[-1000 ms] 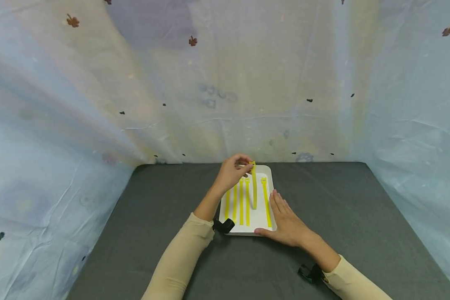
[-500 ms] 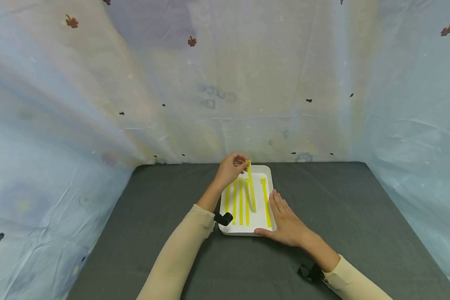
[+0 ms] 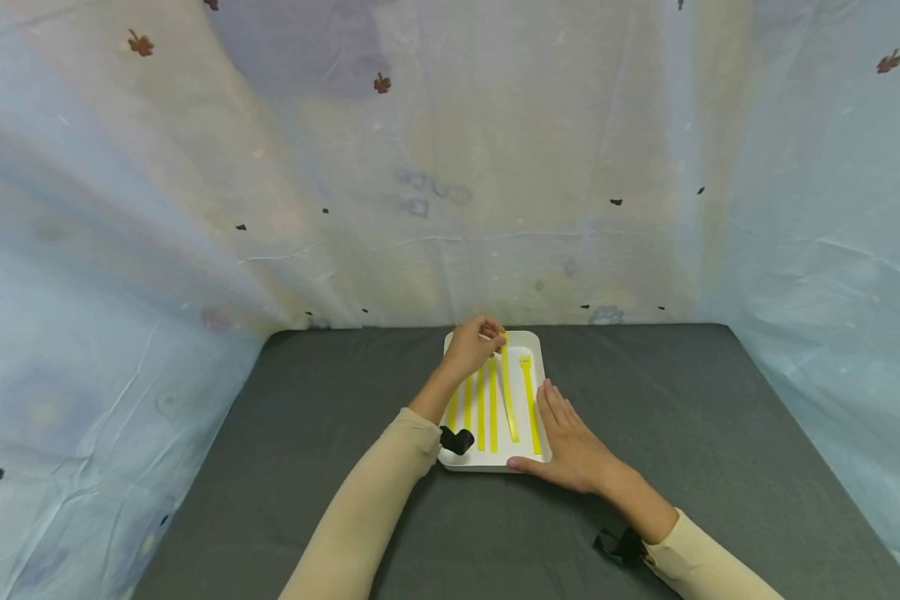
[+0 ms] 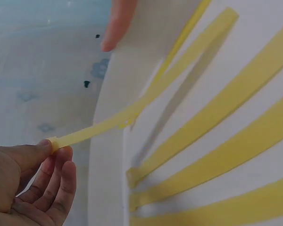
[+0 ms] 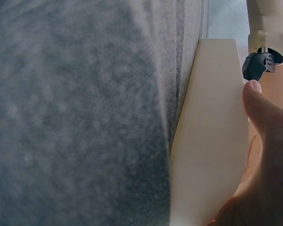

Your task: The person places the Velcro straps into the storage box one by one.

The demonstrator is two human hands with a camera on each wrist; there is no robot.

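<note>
My left hand (image 3: 474,346) pinches the head end of a yellow cable strap (image 3: 508,400) between thumb and fingertips. In the left wrist view this strap (image 4: 104,129) slants over the tray's rim, its shadow falling beside it and its far end low over the tray floor. The white tray (image 3: 480,467) holds more yellow straps (image 3: 492,417) in a row to the left. A single strap (image 3: 532,408) with a wider head lies along the right side. My right hand (image 3: 573,450) rests against the tray's near right corner, fingers straight along the side, thumb at the front edge.
The tray stands on a dark grey cloth-covered table (image 3: 345,400), near its back edge. Behind and on both sides hangs a pale patterned curtain (image 3: 457,167). Black wrist cameras (image 3: 457,440) sit on both forearms.
My left hand moved slightly left, then came down and towards me with the strap. The strap's free end slid nearer the tray's front, between the row and the right-hand strap. My right hand stayed put.
</note>
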